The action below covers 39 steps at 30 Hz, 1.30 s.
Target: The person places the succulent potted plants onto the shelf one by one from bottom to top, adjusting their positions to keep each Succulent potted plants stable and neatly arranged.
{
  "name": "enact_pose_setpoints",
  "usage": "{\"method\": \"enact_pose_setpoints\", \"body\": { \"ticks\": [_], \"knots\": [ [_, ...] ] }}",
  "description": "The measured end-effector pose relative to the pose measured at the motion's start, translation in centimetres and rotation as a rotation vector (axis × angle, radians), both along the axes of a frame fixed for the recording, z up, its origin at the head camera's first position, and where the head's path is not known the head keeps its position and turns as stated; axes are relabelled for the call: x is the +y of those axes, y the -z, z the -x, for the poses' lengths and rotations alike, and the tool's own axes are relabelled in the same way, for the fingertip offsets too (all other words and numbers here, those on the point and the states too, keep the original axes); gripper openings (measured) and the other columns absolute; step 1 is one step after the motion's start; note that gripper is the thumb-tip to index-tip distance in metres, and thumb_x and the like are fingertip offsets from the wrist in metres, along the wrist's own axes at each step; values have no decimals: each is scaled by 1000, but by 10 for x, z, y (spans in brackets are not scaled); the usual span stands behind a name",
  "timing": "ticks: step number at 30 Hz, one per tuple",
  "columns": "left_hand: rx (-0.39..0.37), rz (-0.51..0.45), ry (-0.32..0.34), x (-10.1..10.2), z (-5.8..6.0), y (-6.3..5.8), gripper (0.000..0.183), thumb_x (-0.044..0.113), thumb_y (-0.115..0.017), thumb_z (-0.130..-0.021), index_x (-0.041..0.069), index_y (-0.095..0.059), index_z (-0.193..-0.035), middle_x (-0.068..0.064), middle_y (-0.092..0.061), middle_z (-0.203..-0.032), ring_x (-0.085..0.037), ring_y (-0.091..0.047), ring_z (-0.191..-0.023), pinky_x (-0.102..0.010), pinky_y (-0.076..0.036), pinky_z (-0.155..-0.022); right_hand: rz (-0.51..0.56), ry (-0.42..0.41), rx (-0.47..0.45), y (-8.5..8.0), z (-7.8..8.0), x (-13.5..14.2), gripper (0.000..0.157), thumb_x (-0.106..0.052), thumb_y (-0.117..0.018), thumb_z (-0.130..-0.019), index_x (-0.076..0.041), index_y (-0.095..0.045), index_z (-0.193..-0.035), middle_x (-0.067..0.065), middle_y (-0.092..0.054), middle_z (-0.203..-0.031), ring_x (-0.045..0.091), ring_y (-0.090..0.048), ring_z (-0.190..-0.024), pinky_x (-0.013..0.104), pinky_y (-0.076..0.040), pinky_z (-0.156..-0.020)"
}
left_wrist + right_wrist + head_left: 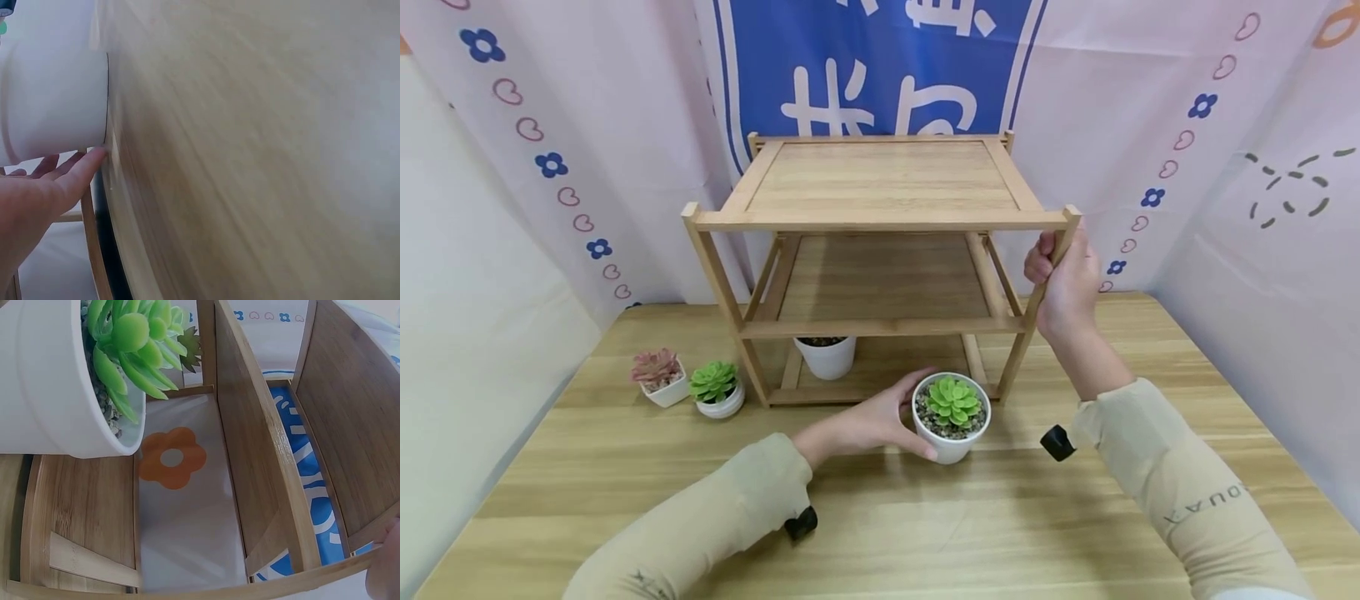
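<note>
A white pot point(951, 450) holding a green succulent point(953, 402) and pebbles stands upright on the table, in front of a wooden rack point(880, 221). My left hand point(872, 425) holds this pot from its left side, thumb at the front and fingers behind. Its base meets the tabletop in the left wrist view. With fingers curled, my right hand point(1070, 279) grips the rack's front right post below the top corner. Another white pot point(829, 360) stands on the rack's lowest level at the left; the middle shelf hides its plant.
Left of the rack, two small white pots sit on the table, one with a pink succulent point(655, 367) and one with a green rosette point(713, 382). A printed curtain point(625, 125) hangs behind. The wooden table point(970, 533) extends in front.
</note>
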<state>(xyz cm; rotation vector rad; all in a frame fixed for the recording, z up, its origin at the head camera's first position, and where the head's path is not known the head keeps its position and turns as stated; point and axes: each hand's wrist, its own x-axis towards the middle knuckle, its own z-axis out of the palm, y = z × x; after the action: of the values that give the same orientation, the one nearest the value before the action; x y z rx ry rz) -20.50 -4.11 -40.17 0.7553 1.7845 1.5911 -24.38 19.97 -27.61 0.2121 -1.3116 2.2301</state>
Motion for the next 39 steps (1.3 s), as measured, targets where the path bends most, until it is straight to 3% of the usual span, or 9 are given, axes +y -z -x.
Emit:
{"method": "enact_pose_setpoints", "body": {
  "ticks": [16,20,27,39],
  "knots": [
    [-20,-56,-12,17,4,1,108,-14,-82,-69,4,-23,-158,-12,-43,-149,-24,-47,-133,-35,-40,-113,16,-24,16,-5,-1,4,51,-34,-34,-113,-12,-50,-70,-3,-42,-56,5,-36,-47,15,-28,-45],
    [19,-53,-24,18,4,4,102,-12,-84,-69,3,-29,-154,-12,-45,-147,-24,-49,-131,-35,-40,-112,12,-22,13,-5,-1,3,51,-34,-35,-113,-12,-50,-70,-3,-42,-56,5,-36,-47,15,-28,-45],
    [151,35,-112,18,-1,9,103,-4,-91,-68,3,-33,-152,-11,-48,-144,-23,-51,-129,-34,-40,-111,15,-27,2,-2,0,1,50,-33,-36,-113,-12,-50,-70,-3,-42,-57,5,-36,-47,15,-27,-45],
    [183,69,-165,16,-3,8,101,1,-92,-69,1,-35,-152,-11,-51,-143,-25,-52,-129,-39,-40,-112,-2,-7,22,2,1,0,50,-32,-35,-114,-13,-50,-70,-4,-42,-57,6,-36,-47,16,-27,-45]
  ]
}}
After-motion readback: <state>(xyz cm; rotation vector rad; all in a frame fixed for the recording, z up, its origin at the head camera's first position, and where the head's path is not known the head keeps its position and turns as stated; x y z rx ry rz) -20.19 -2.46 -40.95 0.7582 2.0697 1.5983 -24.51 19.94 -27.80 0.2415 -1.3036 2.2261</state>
